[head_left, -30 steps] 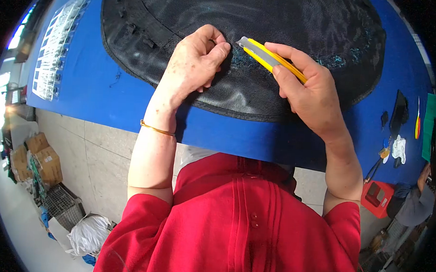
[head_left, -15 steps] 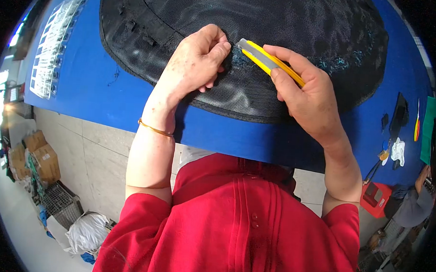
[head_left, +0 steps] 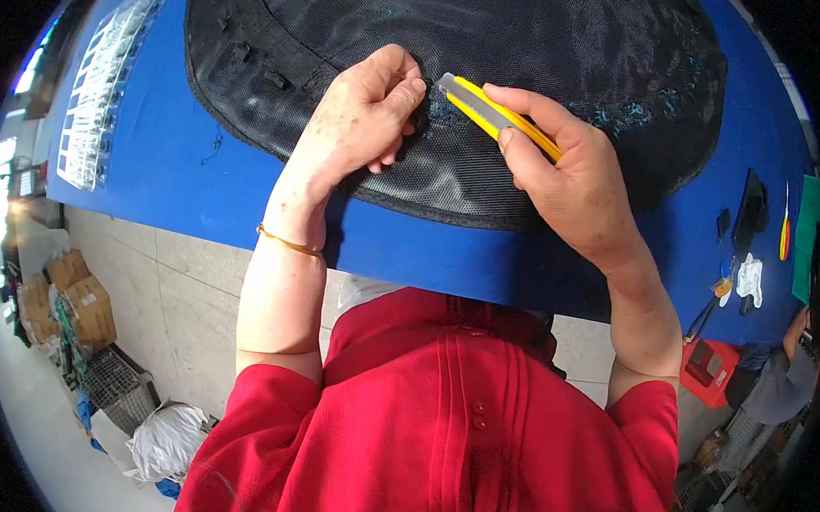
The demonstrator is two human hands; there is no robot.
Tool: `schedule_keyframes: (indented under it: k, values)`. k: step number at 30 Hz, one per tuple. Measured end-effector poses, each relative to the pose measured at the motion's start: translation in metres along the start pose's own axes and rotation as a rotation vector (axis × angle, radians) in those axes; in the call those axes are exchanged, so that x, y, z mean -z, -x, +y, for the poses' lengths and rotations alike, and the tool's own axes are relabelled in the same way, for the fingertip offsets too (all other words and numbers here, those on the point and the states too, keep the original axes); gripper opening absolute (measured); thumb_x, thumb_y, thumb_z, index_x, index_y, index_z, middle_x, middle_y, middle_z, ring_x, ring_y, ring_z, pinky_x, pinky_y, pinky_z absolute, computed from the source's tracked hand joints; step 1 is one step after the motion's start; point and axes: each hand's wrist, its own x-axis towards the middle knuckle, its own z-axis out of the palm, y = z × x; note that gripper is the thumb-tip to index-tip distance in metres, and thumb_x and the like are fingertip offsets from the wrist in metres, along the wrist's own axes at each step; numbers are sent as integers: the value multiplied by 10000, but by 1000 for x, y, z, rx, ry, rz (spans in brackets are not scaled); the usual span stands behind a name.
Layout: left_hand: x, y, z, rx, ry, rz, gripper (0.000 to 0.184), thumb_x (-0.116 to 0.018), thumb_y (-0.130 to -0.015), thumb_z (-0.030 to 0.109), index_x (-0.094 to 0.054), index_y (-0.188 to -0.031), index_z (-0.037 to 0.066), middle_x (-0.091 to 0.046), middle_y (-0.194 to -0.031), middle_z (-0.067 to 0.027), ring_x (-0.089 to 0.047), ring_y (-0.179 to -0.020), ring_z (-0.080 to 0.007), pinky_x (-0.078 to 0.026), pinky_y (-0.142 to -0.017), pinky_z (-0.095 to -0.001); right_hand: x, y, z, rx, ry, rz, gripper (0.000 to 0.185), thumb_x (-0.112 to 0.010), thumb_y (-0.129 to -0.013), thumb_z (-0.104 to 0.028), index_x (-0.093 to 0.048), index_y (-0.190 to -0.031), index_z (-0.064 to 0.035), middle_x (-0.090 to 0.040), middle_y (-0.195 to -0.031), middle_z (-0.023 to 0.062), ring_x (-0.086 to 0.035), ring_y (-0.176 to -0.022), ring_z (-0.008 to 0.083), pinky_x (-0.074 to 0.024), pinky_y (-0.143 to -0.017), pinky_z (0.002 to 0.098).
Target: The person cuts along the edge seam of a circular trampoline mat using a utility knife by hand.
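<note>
A black mesh piece (head_left: 486, 191) with a bound, curved edge lies on the blue table. Bluish thread tufts (head_left: 622, 117) show on its surface. My left hand (head_left: 366, 108) rests over the mesh with thumb and forefinger pinched together; what sits between them is too small to make out. In my right hand (head_left: 569, 167) is a yellow utility knife (head_left: 490, 108), gripped between thumb and fingers. Its grey tip points left and lies just right of the left fingertips, close to the mesh and a patch of bluish threads.
Clear plastic trays (head_left: 106, 87) lie on the table's left side. At the right are a black strip (head_left: 750, 211), a crumpled white scrap (head_left: 748, 280), a red-and-yellow tool (head_left: 784, 238) and a green sheet (head_left: 807, 237). Cardboard boxes (head_left: 89, 304) stand on the floor; a red container (head_left: 709, 372) is lower right.
My right hand has shifted slightly left with the utility knife, bringing its tip a little nearer my left fingers. My left hand keeps its pinch and has barely moved.
</note>
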Motion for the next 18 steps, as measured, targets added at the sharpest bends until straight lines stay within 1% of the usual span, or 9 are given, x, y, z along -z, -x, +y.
schedule_keyframes:
  k: [7, 10, 12, 13, 15, 18]
  values:
    - [0, 0, 0, -1, -5, 7, 144, -565, -1073, 244, -589, -1034, 107, -564, -666, 8, -474, -436, -37, -375, -375, -205, -5, 0, 3, 33, -4, 31, 302, -653, -966, -136, -676, -1248, -28, -755, -997, 178, -751, -849, 205, -585, -748, 317]
    - [1, 0, -2, 5, 1, 6, 142, -567, -1072, 245, -590, -1036, 109, -565, -668, 9, -474, -437, -37, -376, -376, -205, 0, -2, 0, 27, 17, 1, 295, -645, -970, -129, -678, -1245, -28, -755, -996, 173, -748, -851, 205, -582, -743, 312]
    - [1, 0, -1, 3, 2, 5, 142, -568, -1072, 245, -590, -1038, 109, -565, -670, 9, -473, -438, -37, -376, -376, -205, 3, -2, -6, -50, -5, -45, 295, -644, -971, -128, -677, -1246, -27, -754, -996, 172, -748, -856, 205, -580, -747, 308]
    - [1, 0, 0, 11, 3, 6, 143, -568, -1071, 247, -590, -1038, 110, -566, -671, 9, -474, -438, -37, -376, -377, -204, 3, -2, -5, -50, -5, -45, 295, -644, -971, -128, -677, -1246, -27, -754, -996, 172, -748, -856, 205, -580, -747, 308]
    - [0, 0, 0, 18, 2, 8, 143, -568, -1071, 248, -590, -1039, 110, -566, -673, 9, -475, -439, -37, -376, -378, -204, 2, -1, 1, 14, 10, -17, 297, -644, -974, -131, -677, -1251, -29, -755, -993, 169, -747, -851, 205, -577, -747, 308]
    - [1, 0, 0, 16, 9, -7, 144, -570, -1070, 251, -591, -1044, 112, -567, -675, 8, -475, -439, -36, -377, -379, -203, 1, -2, 1, 15, 12, -14, 294, -641, -979, -134, -677, -1252, -31, -755, -990, 168, -746, -860, 202, -577, -756, 310]
